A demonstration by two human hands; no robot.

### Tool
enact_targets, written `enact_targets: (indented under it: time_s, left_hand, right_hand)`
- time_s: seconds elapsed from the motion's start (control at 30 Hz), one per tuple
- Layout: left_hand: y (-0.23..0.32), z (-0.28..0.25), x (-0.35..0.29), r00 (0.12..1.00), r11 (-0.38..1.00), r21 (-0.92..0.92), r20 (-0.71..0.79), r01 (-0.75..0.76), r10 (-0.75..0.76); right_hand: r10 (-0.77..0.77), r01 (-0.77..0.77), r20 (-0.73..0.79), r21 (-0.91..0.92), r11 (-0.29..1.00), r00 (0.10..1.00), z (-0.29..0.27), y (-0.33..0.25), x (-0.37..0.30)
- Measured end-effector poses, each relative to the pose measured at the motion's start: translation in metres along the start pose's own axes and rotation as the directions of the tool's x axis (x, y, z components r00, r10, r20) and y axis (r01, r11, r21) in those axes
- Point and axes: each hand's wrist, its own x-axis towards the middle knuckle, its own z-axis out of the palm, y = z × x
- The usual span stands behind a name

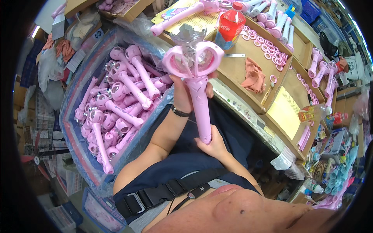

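Note:
A pink toy wand [201, 105] stands almost upright in front of me, with a hollow ring-shaped head and a clear crown-like piece [189, 39] on top. My left hand [182, 93], with a dark band on its wrist, wraps round the wand from behind, just under the head. Part of that hand is hidden by the wand. My right hand [214, 144] grips the lower end of the handle between thumb and fingers. To the left, a blue-edged bin [74, 136] lined with plastic holds a heap of similar pink wands [118, 112].
Cardboard trays [233, 73] on the bench at right hold many pink rings [268, 46], an orange cloth [253, 73] and a yellow sheet [284, 110]. A red-capped bottle [230, 27] stands behind the wand. Another pink wand [180, 17] lies at the back.

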Motion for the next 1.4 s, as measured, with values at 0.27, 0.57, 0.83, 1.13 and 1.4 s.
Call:
enact_targets:
  time_s: [0.27, 0.57, 0.83, 1.13, 1.4]
  left_hand:
    - [-0.005, 0.002, -0.002, 0.991, 0.954, 0.299, 0.131, -0.028, -0.012]
    - [-0.019, -0.012, -0.011, 0.983, 0.975, 0.221, 0.178, 0.015, -0.055]
    - [-0.012, -0.018, 0.010, 0.998, 0.999, -0.032, 0.060, 0.006, -0.004]
    - [-0.010, -0.005, 0.011, 0.996, 0.959, 0.276, 0.045, 0.060, -0.075]
    - [-0.006, -0.001, 0.009, 0.994, 0.960, 0.276, 0.077, 0.052, -0.076]
  right_hand:
    - [-0.061, 0.053, -0.081, -0.090, 0.994, 0.995, 0.002, 0.010, -0.010]
    - [0.102, -0.105, -0.069, -0.030, 0.994, 0.992, -0.002, 0.013, -0.013]
    - [-0.078, 0.075, -0.050, -0.055, 0.996, 0.996, -0.013, 0.009, -0.014]
    - [-0.514, 0.541, -0.507, -0.107, 0.834, 0.692, -0.075, -0.041, 0.007]
    - [-0.704, 0.548, -0.284, -0.466, 0.695, 0.651, -0.086, -0.090, 0.041]
